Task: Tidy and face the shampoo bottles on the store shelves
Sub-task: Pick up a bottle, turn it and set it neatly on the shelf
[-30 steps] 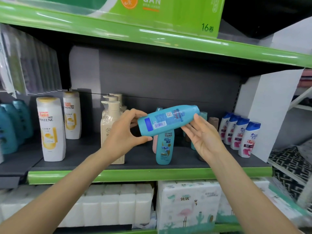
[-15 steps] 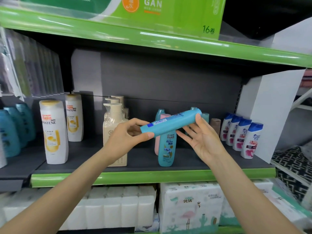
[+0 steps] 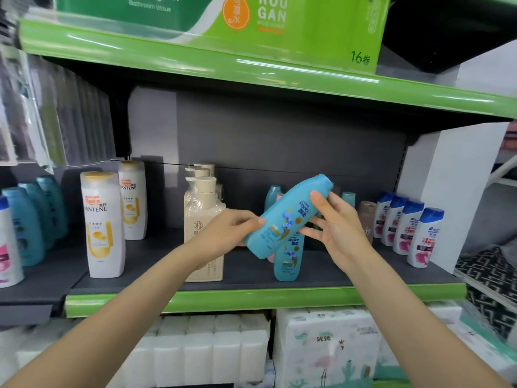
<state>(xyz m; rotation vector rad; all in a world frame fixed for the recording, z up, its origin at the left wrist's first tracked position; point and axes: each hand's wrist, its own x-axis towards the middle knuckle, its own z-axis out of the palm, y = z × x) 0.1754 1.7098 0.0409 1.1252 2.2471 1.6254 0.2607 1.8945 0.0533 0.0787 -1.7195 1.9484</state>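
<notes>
Teal shampoo bottle (image 3: 285,219): tilted, label outward, held above the shelf (image 3: 251,268) before an upright matching bottle (image 3: 288,259). Left hand (image 3: 223,236) grips its base; right hand (image 3: 333,222) pinches near the cap.

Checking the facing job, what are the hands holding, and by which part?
One tilted teal shampoo bottle: left hand grips its lower end, right hand its upper body below the cap.

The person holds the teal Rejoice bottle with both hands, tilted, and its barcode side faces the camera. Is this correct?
Not quite. In the head view the teal Rejoice bottle shows its front label with the blue flowers, not the barcode side. The rest holds: the left hand and right hand both hold it, tilted.
</notes>
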